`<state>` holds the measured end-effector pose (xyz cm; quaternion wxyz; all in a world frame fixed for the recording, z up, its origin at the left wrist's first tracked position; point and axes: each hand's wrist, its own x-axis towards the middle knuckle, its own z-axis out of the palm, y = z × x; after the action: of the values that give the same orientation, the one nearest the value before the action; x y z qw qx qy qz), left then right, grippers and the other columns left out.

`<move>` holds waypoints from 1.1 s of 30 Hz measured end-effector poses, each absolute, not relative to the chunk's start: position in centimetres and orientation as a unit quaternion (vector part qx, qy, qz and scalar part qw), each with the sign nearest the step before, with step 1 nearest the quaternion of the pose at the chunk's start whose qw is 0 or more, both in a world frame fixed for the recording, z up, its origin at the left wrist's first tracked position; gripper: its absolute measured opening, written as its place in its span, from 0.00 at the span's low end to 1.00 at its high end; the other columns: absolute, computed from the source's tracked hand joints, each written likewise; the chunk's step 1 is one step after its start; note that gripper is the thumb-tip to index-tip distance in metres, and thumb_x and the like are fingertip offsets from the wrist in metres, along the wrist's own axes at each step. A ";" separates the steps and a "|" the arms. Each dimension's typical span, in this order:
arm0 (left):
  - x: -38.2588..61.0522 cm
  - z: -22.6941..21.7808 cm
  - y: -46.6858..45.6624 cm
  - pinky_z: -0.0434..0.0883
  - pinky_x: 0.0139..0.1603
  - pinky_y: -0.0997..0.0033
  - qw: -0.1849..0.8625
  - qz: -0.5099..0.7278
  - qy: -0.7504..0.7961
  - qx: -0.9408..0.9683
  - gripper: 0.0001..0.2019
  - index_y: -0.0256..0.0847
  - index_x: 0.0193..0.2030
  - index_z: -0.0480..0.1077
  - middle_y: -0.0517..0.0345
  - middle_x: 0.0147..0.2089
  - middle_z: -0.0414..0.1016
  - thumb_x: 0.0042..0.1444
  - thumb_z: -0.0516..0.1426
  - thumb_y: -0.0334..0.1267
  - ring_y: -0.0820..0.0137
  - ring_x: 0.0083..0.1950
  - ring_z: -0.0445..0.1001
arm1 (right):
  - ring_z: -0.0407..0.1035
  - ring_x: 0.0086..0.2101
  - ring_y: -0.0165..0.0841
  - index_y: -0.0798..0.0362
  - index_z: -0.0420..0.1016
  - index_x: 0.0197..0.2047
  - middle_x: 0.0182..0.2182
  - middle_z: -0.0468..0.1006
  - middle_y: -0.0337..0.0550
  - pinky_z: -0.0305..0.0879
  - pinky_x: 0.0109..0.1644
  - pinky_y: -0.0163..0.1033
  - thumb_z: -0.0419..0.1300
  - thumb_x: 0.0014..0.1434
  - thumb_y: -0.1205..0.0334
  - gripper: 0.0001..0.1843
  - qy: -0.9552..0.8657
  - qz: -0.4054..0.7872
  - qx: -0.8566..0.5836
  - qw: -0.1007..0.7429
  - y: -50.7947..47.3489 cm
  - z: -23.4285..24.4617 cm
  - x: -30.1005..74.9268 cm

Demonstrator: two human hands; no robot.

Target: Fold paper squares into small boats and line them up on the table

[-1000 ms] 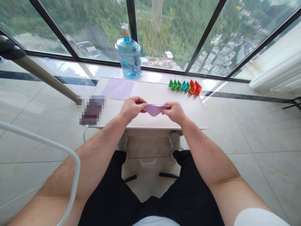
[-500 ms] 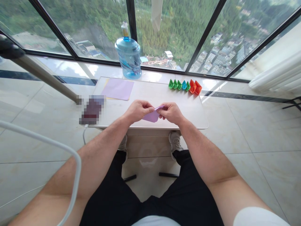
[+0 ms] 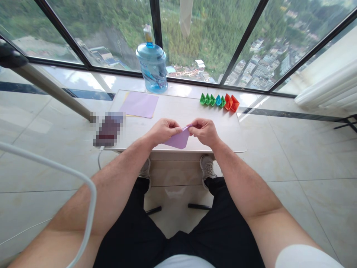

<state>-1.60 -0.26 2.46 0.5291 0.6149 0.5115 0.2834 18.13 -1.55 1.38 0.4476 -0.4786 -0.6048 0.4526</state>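
Between my hands is a piece of folded purple paper (image 3: 179, 140), held over the near edge of the small white table (image 3: 134, 139). My left hand (image 3: 165, 130) pinches its left upper part between thumb and fingers. With thumb and fingertips, my right hand (image 3: 203, 131) grips the upper right edge. Part of the paper is covered by the left fingers, so its full fold is hidden. Beyond the left hand lies flat purple paper (image 3: 141, 105), with a yellow edge showing under it. Small folded paper boats, green (image 3: 208, 99), blue (image 3: 218, 100) and orange (image 3: 232, 103), stand in a row at the back right.
A blue water jug (image 3: 152, 69) stands behind the table by the window. At the table's left edge lies a blurred-out device (image 3: 108, 130) with a cable. A pole (image 3: 58, 91) and a white curved tube (image 3: 69, 169) are on the left.
My right hand has risen slightly, and its fingers have shifted on the paper's edge. More of the purple paper shows below the hands, reaching lower and further left.
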 end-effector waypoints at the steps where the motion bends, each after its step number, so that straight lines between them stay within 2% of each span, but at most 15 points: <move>1: -1.7 2.4 -0.2 0.61 0.26 0.74 0.532 0.281 0.512 0.613 0.15 0.37 0.28 0.76 0.59 0.23 0.72 0.43 0.65 0.49 0.74 0.25 0.65 | 0.70 0.23 0.28 0.55 0.80 0.30 0.20 0.77 0.38 0.68 0.28 0.34 0.65 0.48 0.60 0.07 -0.607 0.450 -0.479 0.448 -1.6 1.4 18.1; 5: -1.9 2.2 -0.1 0.60 0.25 0.74 0.531 0.275 0.513 0.616 0.15 0.38 0.28 0.76 0.60 0.23 0.70 0.43 0.65 0.49 0.74 0.24 0.64 | 0.71 0.24 0.29 0.56 0.81 0.33 0.22 0.78 0.39 0.68 0.28 0.34 0.64 0.48 0.61 0.09 -0.611 0.440 -0.475 0.456 -1.6 1.5 18.2; 11: -2.2 2.2 0.0 0.60 0.26 0.74 0.509 0.257 0.511 0.644 0.14 0.38 0.28 0.76 0.60 0.24 0.72 0.45 0.64 0.48 0.74 0.25 0.65 | 0.71 0.23 0.29 0.55 0.78 0.31 0.20 0.77 0.37 0.66 0.27 0.33 0.62 0.47 0.65 0.05 -0.611 0.441 -0.457 0.471 -1.6 1.2 18.3; 14: -2.2 2.5 -0.1 0.61 0.26 0.74 0.507 0.239 0.505 0.656 0.13 0.38 0.27 0.76 0.59 0.24 0.73 0.45 0.63 0.47 0.73 0.26 0.66 | 0.72 0.23 0.28 0.54 0.77 0.33 0.21 0.77 0.36 0.67 0.28 0.33 0.61 0.48 0.66 0.07 -0.619 0.453 -0.441 0.466 -1.6 1.1 18.3; 20: -1.7 2.5 -0.3 0.63 0.27 0.74 0.524 0.267 0.485 0.648 0.16 0.37 0.31 0.78 0.57 0.28 0.76 0.46 0.65 0.49 0.72 0.28 0.69 | 0.73 0.25 0.29 0.53 0.78 0.33 0.21 0.77 0.35 0.67 0.29 0.33 0.60 0.50 0.66 0.07 -0.649 0.445 -0.444 0.429 -1.9 0.9 18.1; 27: -1.5 2.6 -0.5 0.62 0.26 0.73 0.525 0.268 0.488 0.643 0.16 0.37 0.28 0.78 0.57 0.26 0.75 0.45 0.66 0.50 0.72 0.26 0.68 | 0.75 0.25 0.30 0.53 0.79 0.30 0.21 0.78 0.37 0.70 0.29 0.33 0.60 0.49 0.66 0.06 -0.637 0.443 -0.452 0.439 -2.1 0.4 17.7; 33: -1.4 3.2 -0.8 0.61 0.26 0.74 0.536 0.266 0.491 0.633 0.17 0.37 0.28 0.77 0.57 0.25 0.74 0.45 0.66 0.51 0.73 0.26 0.67 | 0.75 0.25 0.30 0.54 0.78 0.30 0.22 0.78 0.37 0.72 0.29 0.34 0.64 0.49 0.63 0.04 -0.612 0.474 -0.444 0.452 -2.0 0.4 17.7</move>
<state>-1.43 -0.79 3.25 0.5358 0.6332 0.4908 0.2664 17.66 -2.01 0.38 0.4521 -0.4437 -0.6117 0.4738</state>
